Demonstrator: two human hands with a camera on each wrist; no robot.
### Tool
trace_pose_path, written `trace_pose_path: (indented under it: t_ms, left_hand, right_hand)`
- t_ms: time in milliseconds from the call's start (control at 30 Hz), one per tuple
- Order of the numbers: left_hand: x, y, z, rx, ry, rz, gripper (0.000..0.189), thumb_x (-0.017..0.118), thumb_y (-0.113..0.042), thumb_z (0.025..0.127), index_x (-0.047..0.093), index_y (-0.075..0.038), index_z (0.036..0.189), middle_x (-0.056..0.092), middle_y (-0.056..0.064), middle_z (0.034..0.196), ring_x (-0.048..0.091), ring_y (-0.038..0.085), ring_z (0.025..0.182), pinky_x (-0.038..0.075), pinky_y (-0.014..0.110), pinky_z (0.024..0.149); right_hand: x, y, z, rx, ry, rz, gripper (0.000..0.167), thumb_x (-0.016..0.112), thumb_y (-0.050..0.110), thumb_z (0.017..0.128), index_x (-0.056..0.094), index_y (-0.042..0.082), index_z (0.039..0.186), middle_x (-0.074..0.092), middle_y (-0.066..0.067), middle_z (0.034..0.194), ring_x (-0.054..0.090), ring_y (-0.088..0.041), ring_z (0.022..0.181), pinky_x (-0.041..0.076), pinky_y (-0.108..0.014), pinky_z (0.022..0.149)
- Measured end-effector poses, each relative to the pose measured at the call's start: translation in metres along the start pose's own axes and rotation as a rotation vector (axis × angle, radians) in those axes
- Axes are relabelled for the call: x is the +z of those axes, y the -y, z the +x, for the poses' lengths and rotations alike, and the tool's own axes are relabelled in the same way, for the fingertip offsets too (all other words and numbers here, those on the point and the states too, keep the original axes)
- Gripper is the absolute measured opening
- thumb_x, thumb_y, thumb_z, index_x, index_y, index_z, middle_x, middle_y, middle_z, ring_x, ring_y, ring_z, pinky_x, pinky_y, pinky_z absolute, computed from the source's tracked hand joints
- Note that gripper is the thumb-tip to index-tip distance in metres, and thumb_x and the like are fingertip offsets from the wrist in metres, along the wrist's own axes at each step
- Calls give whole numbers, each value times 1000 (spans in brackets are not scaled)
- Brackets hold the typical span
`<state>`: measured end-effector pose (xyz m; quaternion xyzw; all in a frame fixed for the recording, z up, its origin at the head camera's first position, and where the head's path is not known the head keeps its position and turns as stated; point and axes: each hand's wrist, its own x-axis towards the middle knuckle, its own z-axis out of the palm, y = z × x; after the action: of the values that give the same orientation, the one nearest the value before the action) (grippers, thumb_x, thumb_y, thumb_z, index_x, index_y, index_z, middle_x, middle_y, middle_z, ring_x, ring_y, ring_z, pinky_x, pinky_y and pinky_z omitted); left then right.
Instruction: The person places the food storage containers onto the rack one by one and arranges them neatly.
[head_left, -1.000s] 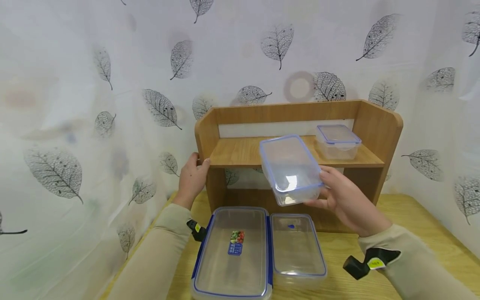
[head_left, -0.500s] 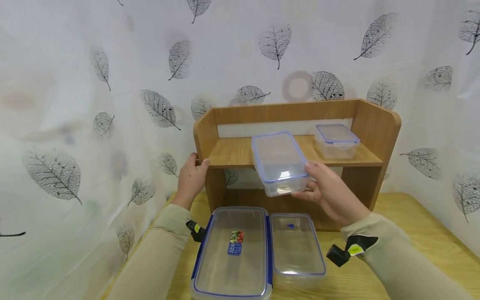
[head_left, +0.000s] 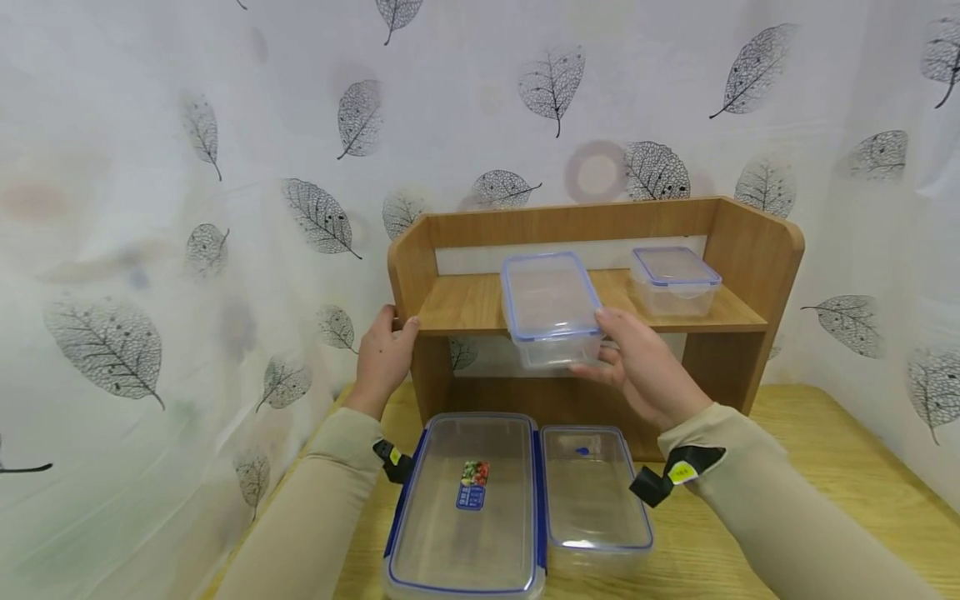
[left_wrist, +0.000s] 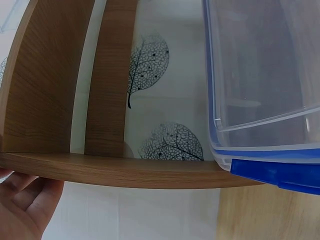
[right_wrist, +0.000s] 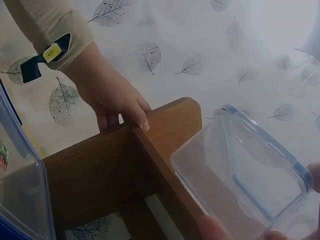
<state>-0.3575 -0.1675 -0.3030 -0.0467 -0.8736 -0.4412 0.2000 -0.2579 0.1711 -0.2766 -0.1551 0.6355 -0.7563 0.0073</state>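
My right hand (head_left: 645,367) holds a clear plastic food container (head_left: 551,292) with a blue-rimmed lid by its near right corner, thumb on the lid edge and fingers below. The container is at the front edge of the wooden shelf's upper board (head_left: 465,304); in the right wrist view its base (right_wrist: 200,165) is close to that edge, and contact cannot be told. My left hand (head_left: 386,358) grips the shelf's left side panel (head_left: 412,275), with the thumb at the front and fingers round the outer side, as the right wrist view shows.
A smaller clear container (head_left: 675,292) stands on the upper board's right end. On the table (head_left: 802,450), before the shelf, lie a large container (head_left: 480,550) with blue side clips and a medium one (head_left: 596,500) beside it. A leaf-patterned curtain (head_left: 247,125) hangs behind.
My right hand has carried the container left and forward to the upper board, and the container has turned straighter. My left hand has stayed on the side panel.
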Motion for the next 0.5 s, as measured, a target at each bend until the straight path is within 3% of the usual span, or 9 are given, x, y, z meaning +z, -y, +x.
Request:
trace_pose_path:
  t_ms: [267, 500]
  left_hand:
    - [0, 0, 0, -9, 12, -17, 47, 48, -46, 104, 50, -12, 137, 58, 16, 137, 60, 38, 119, 51, 54, 97]
    - [0, 1, 0, -8, 1, -14, 47, 48, -46, 104, 50, -13, 137, 59, 15, 137, 61, 37, 118, 52, 54, 96]
  right_hand:
    - [4, 1, 9, 0, -32, 17, 56, 48, 40, 107, 33, 1, 144, 40, -17, 134, 55, -30, 116, 56, -41, 92]
    - [6, 3, 17, 16, -44, 25, 46, 47, 41, 108, 40, 5, 136, 43, -15, 128, 55, -28, 109, 55, -44, 94]
